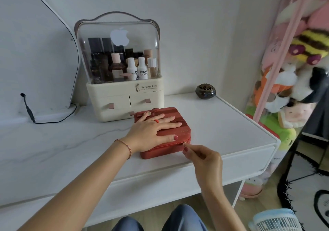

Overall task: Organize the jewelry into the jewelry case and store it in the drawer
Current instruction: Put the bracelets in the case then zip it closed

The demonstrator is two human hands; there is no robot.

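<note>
A red zippered jewelry case lies closed on the white dressing table, near its front edge. My left hand lies flat on the lid with the fingers straight, pressing it down. My right hand pinches the gold zipper pull at the case's front right corner. No loose jewelry shows on the table. The table's drawer front sits below the tabletop at the right and looks shut.
A cream cosmetics organizer with a clear dome, bottles and small drawers stands just behind the case. A dark round incense burner sits at the back right. A black cable lies at the left. Plush toys hang at the right.
</note>
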